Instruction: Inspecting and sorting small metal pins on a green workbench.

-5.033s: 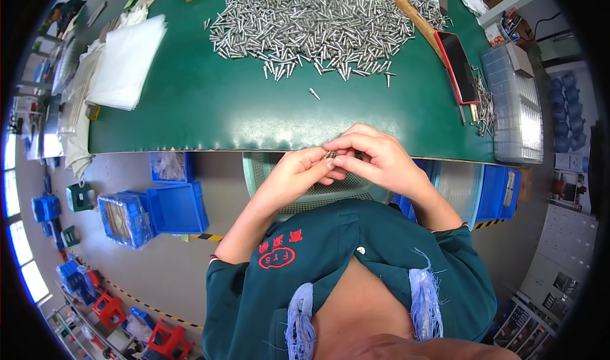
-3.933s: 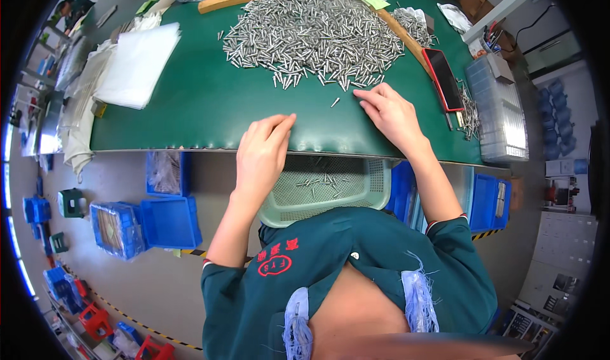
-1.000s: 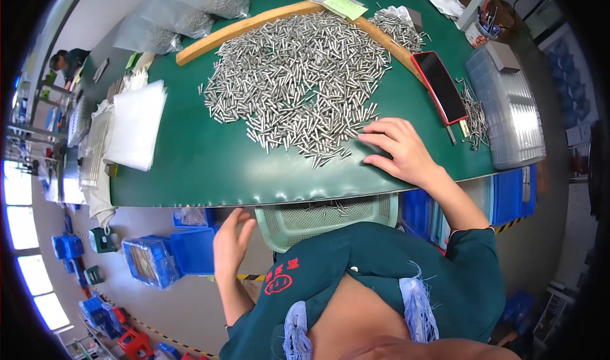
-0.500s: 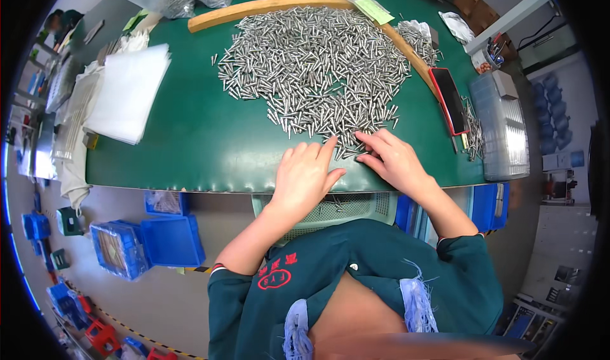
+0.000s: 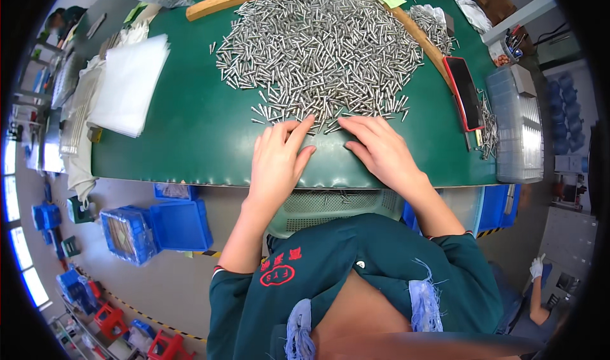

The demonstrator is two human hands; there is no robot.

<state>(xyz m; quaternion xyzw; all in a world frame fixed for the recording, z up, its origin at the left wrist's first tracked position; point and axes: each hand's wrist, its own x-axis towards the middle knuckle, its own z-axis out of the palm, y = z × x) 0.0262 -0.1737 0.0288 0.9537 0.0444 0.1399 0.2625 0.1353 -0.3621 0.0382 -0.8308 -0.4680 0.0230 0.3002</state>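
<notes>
Left hand (image 5: 274,163) and right hand (image 5: 384,153) have slid forward — grips apart, apparently spreading tapered silver metal pins (image 5: 324,58); next needs pinching.

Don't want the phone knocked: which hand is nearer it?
Right. The right hand is left of the phone, by the metal pile; the left hand, farther left.

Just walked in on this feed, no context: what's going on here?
A person is at a green table, both bare hands at the near edge of a large heap of small metal parts. The left hand and right hand have their fingertips at the parts; whether either grips one is unclear. A curved wooden strip borders the heap. Below the table edge, a pale green basket holds a few metal pieces.
</notes>
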